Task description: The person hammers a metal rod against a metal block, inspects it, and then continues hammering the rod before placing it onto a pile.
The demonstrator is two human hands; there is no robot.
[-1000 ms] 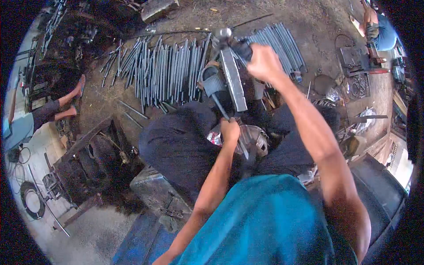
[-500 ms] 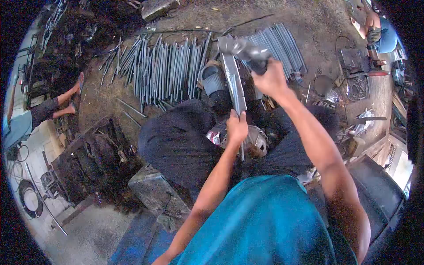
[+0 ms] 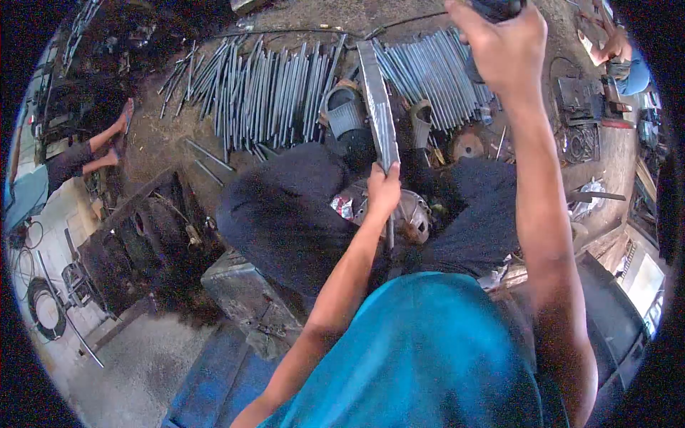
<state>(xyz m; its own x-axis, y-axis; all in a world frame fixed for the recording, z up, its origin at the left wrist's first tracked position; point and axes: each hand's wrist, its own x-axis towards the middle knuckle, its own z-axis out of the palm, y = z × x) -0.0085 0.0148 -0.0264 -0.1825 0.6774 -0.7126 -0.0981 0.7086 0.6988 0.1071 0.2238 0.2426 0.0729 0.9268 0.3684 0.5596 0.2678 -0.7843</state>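
My left hand (image 3: 384,189) is closed round the lower end of a long flat metal blade (image 3: 379,103), which points away from me. A thin rod end shows below that fist. My right hand (image 3: 503,50) is raised at the top right, apart from the blade, with its fingers wrapped round a tool with a thick black body (image 3: 497,7). The frame's top edge cuts off most of this tool. Below the left hand, between my legs, lies a worn metal housing (image 3: 414,217).
Two rows of metal rods lie on the ground ahead, one on the left (image 3: 278,100) and one on the right (image 3: 435,78). A round disc (image 3: 469,146) lies near my right knee. Other people's legs (image 3: 107,150) show at left, and another person (image 3: 628,68) at upper right.
My right hand has lifted up and to the right with the tool, away from the blade's far end. The left hand still holds the blade in nearly the same place.
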